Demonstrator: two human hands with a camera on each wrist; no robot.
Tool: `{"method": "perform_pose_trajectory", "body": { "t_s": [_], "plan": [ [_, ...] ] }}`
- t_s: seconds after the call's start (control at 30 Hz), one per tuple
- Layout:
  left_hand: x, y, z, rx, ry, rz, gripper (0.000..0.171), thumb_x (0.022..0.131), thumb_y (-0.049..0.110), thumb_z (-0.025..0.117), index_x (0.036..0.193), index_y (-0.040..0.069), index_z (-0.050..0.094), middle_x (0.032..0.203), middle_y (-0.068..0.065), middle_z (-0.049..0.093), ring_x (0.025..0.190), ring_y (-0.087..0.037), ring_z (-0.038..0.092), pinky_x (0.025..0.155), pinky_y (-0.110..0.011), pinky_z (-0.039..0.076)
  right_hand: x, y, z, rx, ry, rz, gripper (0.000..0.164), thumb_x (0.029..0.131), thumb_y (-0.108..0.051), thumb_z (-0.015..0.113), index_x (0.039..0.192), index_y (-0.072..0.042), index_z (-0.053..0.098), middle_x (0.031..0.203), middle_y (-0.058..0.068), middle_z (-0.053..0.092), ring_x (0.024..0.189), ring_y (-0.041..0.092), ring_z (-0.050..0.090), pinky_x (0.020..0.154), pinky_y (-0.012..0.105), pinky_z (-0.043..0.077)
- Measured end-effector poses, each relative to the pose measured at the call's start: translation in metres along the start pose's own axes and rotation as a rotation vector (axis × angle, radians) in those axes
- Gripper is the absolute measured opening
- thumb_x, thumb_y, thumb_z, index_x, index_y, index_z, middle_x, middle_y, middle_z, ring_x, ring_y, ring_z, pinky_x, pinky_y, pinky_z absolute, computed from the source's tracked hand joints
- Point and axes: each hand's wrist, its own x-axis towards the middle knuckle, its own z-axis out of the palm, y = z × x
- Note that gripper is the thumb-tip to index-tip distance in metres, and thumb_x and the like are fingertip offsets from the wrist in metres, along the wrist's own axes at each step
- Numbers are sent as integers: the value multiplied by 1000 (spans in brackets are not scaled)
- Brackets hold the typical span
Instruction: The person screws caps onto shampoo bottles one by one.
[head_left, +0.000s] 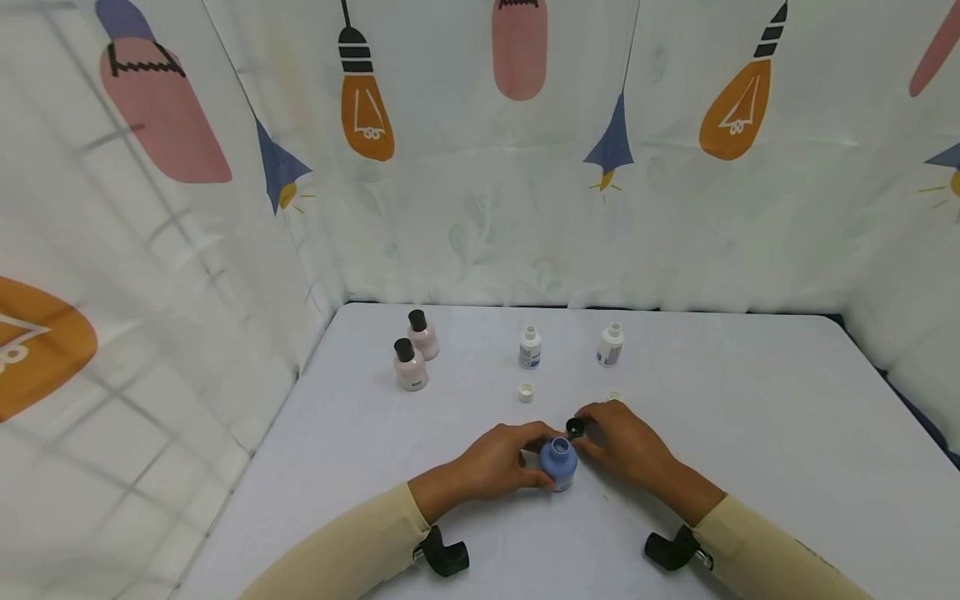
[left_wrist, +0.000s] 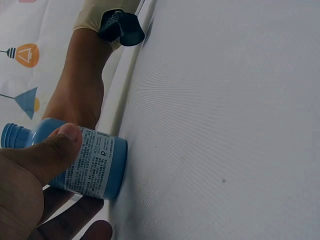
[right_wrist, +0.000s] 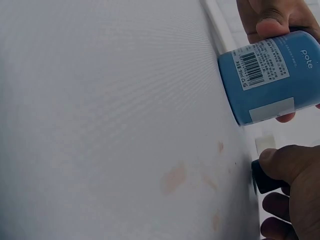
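A small blue bottle (head_left: 558, 465) stands uncapped near the front middle of the table, its threaded neck bare. My left hand (head_left: 501, 461) grips it from the left, thumb and fingers around its body. In the left wrist view the thumb lies over the printed label of the bottle (left_wrist: 92, 162). Just to the right, my right hand (head_left: 628, 442) pinches a black cap (head_left: 574, 427), hollow side up in the head view. The right wrist view has this black cap (right_wrist: 266, 178) between thumb and fingers, low at the tabletop and apart from the bottle (right_wrist: 275, 75).
Two white bottles (head_left: 530, 347) without caps stand farther back, with a white cap (head_left: 527, 392) in front of one and another cap (head_left: 615, 395) partly behind my right hand. Two pale pink bottles with black caps (head_left: 411, 367) stand at the back left. Patterned cloth walls surround the table.
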Motion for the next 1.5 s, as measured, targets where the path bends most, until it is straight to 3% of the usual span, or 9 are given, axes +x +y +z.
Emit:
{"method": "perform_pose_trajectory", "body": {
  "t_s": [0.33,0.6,0.8,0.93,1.2,1.5],
  "plan": [
    [0,1,1,-5,5,-7,58,85,30,86,138,27,60,128,13,67,115,-3,62,81,-21,50,-4,-2,-8,32,26,17,38,85,-21,85,117,-10,69,110,2,69,107,24,66,89,45,55],
    [0,2,1,-8,4,-20,59,85,30,86,138,27,60,128,13,67,114,-3,62,82,-22,51,-7,1,-12,26,44,9,38,86,-22,83,120,-13,67,105,-2,67,97,17,65,75,36,55],
    [0,2,2,0,3,-23,59,85,30,86,138,27,60,128,13,67,114,-3,62,81,-22,51,-10,5,-14,5,51,0,42,89,-24,81,127,-15,68,114,0,68,98,17,65,74,33,55],
    [0,2,2,0,4,-21,60,84,31,86,138,27,60,128,13,67,114,-3,63,80,-20,51,-12,7,-17,3,62,18,47,89,-25,81,131,-13,64,109,1,69,95,17,65,73,35,55],
    [1,1,1,-9,2,-21,60,85,31,86,138,28,59,128,14,67,113,-2,63,80,-20,51,-16,10,-26,36,95,26,34,86,-25,83,112,-16,64,99,0,66,84,14,61,68,34,52],
    [0,1,2,-7,1,-22,60,85,32,85,139,28,59,128,15,67,114,-1,62,79,-20,51,-21,12,-33,20,121,-10,32,87,-21,82,115,-16,68,105,-1,66,93,16,63,68,33,53]
  ]
}}
